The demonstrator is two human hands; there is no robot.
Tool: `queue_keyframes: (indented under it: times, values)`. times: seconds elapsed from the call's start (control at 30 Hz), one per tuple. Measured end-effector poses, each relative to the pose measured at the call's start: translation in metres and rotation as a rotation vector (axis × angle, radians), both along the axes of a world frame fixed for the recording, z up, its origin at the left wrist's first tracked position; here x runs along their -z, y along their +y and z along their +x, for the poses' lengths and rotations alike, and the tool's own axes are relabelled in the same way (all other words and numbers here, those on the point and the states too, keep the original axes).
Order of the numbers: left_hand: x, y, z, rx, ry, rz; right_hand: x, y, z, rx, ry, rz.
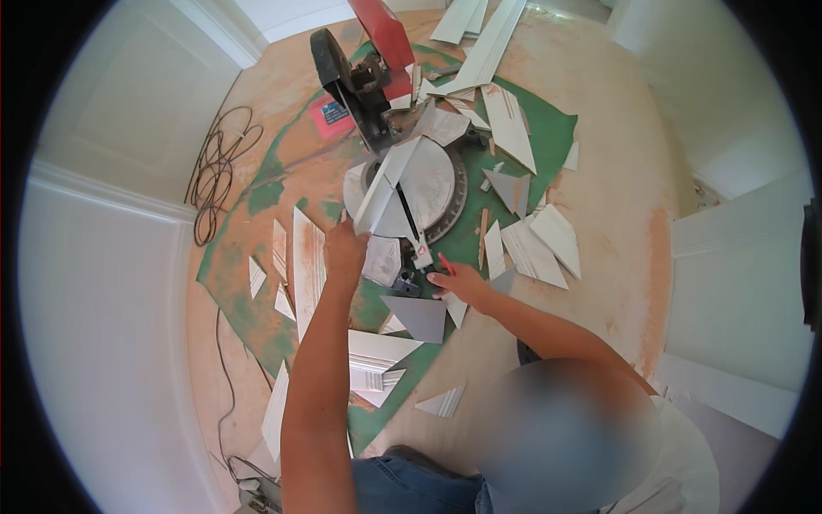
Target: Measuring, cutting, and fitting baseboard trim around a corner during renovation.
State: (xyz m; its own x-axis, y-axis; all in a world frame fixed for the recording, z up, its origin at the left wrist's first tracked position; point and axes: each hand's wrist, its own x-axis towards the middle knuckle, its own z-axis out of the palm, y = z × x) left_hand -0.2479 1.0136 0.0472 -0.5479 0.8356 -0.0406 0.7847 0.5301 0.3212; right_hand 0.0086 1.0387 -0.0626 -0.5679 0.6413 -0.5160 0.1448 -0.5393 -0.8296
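Observation:
A miter saw stands on the floor with its round grey table (437,193) and its red and black saw head (355,86) raised. Across the table lies a white strip of moulding (390,184), slanting toward me. My left hand (344,250) is closed on the near end of this strip, at the table's left edge. My right hand (461,284) is at the saw's front handle (409,281), with a thin red pencil (447,264) sticking up from its fingers. Whether that hand also touches the handle I cannot tell.
White and grey moulding offcuts (535,253) lie all around the saw on a dusty green sheet (548,116). Longer white boards (492,43) are at the back. A coiled black cable (218,171) rests by the white door (111,283) on the left.

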Motion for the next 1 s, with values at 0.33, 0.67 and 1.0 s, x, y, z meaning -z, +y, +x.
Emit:
queue_keyframes:
  times: [0.33, 0.67, 1.0]
  values:
    - [0.0, -0.002, 0.002, -0.036, 0.118, -0.144, -0.011, 0.0, -0.016, -0.208, 0.15, -0.329]
    - [-0.003, -0.001, 0.006, -0.094, 0.166, -0.174, 0.003, -0.006, -0.028, -0.168, 0.041, -0.114]
    - [0.006, -0.005, 0.003, -0.096, 0.135, -0.144, -0.021, -0.018, -0.033, -0.201, -0.435, 0.37]
